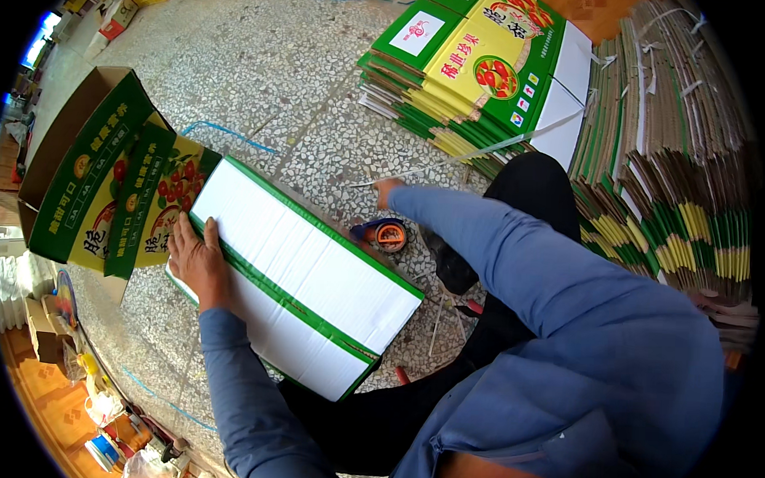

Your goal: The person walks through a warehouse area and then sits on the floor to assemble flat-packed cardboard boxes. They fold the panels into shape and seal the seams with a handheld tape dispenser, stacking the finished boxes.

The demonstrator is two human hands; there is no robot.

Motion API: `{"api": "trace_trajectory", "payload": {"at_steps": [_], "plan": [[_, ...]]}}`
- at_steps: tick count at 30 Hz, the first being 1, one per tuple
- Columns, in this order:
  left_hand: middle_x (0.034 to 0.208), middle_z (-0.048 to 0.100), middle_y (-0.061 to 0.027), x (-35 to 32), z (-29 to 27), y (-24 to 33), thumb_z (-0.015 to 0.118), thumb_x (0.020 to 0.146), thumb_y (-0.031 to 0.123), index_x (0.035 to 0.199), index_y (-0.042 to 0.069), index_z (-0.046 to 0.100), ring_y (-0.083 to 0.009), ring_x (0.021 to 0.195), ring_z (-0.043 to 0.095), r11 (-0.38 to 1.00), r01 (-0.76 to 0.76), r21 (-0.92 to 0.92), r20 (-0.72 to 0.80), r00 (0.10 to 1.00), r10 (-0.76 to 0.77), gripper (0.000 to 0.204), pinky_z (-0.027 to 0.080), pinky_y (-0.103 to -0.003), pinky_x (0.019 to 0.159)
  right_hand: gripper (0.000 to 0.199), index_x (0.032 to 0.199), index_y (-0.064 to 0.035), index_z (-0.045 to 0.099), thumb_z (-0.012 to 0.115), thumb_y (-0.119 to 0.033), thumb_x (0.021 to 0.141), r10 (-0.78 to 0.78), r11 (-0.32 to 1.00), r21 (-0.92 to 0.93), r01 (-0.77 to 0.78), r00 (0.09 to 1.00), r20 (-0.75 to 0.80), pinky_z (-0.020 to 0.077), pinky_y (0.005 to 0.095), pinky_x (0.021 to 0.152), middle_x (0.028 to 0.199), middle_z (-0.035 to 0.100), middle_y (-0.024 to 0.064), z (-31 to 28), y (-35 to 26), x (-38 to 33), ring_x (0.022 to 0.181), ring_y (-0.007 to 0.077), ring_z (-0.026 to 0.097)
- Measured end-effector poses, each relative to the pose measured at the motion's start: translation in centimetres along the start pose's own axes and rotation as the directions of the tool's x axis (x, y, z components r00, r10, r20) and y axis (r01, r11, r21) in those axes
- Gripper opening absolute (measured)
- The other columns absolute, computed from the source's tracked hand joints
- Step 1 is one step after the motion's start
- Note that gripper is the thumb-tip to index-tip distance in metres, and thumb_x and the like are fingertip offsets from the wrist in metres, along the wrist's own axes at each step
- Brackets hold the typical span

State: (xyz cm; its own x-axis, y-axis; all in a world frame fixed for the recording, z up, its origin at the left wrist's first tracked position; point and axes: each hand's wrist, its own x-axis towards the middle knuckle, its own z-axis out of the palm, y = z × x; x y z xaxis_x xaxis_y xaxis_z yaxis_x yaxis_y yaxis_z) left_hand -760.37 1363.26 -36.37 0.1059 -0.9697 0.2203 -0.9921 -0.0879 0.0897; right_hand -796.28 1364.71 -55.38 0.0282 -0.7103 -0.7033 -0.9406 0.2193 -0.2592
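At eight o'clock, right by the leg: white box, green-edged, seam up, probably set close for bracing. On its far-left end, toward nine: left hand, palm down, fingers spread, gripping nothing, likely pressing to steady white box. At centre, on speckled floor, just off white box's edge: tape roll, orange-cored, presumably put there for easy reach. At four, by shoe: red handle, tool type unclear. At twelve, just past tape roll: right hand, arm stretched out, right at pale strap; can't tell if pinching it or empty. Farther, toward nine: open box, printed green and yellow, just behind white box. Out at two: bundles of flattened cartons, strapped, likely against spreading. Farthest, at one: stack, laid flat, presumably to save room.
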Motion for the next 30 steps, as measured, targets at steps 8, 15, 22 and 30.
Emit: {"api": "trace_trajectory", "payload": {"at_steps": [8, 15, 22, 30], "plan": [[0.142, 0.043, -0.0123, 0.2, 0.1, -0.1, 0.048, 0.091, 0.052, 0.14, 0.014, 0.042, -0.0325, 0.135, 0.032, 1.0, -0.001, -0.003, 0.005, 1.0, 0.001, 0.062, 0.019, -0.052, 0.11, 0.029, 0.111, -0.0069, 0.064, 0.065, -0.008, 0.082, -0.106, 0.986, -0.134, 0.095, 0.991, -0.076, 0.0533, 0.0438, 0.081, 0.117, 0.06, 0.0186, 10.6, 1.8, 1.3, 0.097, 0.0349, 0.062], [0.141, 0.044, -0.0128, 0.0, -1.0, 0.3, 0.056, 0.086, 0.046, 0.136, 0.009, 0.045, -0.0345, 0.134, 0.033, 0.995, 0.045, -0.091, -0.008, 0.999, -0.046, 0.062, 0.02, -0.052, 0.108, 0.016, 0.086, -0.0039, 0.072, 0.068, -0.015, 0.075, -0.206, 0.894, -0.395, 0.211, 0.977, 0.056, 0.0554, 0.0391, 0.068, 0.092, 0.069, 0.017, -0.9, -1.9, 3.0, 0.083, 0.0296, 0.068], [0.141, 0.043, -0.011, -0.6, -2.5, 0.4, 0.056, 0.087, 0.047, 0.135, 0.008, 0.045, -0.0357, 0.134, 0.031, 0.982, 0.091, -0.163, 0.042, 0.995, -0.085, 0.063, 0.018, -0.056, 0.108, 0.029, 0.096, -0.0043, 0.07, 0.07, -0.023, 0.074, -0.23, 0.894, -0.434, 0.11, 0.945, -0.234, 0.0538, 0.0353, 0.076, 0.097, 0.068, 0.0185, -16.7, -4.6, -2.3, 0.089, 0.0292, 0.067], [0.138, 0.045, -0.011, -1.1, -3.3, 0.5, 0.058, 0.085, 0.047, 0.133, 0.007, 0.046, -0.035, 0.131, 0.034, 0.976, 0.08, -0.204, -0.005, 0.997, -0.082, 0.064, 0.019, -0.057, 0.108, 0.048, 0.112, -0.0047, 0.063, 0.074, -0.023, 0.069, -0.527, 0.734, 0.171, 0.657, 0.71, -0.467, 0.0527, 0.0352, 0.08, 0.103, 0.068, 0.0166, -21.6, -11.6, -12.6, 0.093, 0.0254, 0.066]]}}
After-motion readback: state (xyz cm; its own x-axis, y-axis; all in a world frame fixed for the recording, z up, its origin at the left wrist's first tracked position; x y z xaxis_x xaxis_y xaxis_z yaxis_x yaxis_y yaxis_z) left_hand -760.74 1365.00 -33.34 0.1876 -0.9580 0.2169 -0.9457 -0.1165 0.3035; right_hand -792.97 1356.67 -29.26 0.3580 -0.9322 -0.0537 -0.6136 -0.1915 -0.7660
